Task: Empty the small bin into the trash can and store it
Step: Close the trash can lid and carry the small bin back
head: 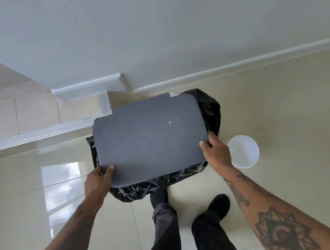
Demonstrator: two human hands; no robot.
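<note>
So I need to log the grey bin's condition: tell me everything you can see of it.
The grey bin is turned upside down, its flat, matte, rounded-rectangle base facing the camera, with a small pale speck on it. It looks like plastic. The left hand and right hand grip its near corners, holding it over the black trash bag. Its inside is hidden.

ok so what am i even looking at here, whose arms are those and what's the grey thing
One picture, from a camera worn on a person's head, looking down at their own arms and legs. No machine here. The left hand and right hand grip opposite edges of a flat dark grey plastic surface; I can't tell whether it is the small bin's underside or a lid. It is held over a trash can lined with a black plastic bag. A round white plastic container stands on the glossy cream tiled floor beside it.
</note>
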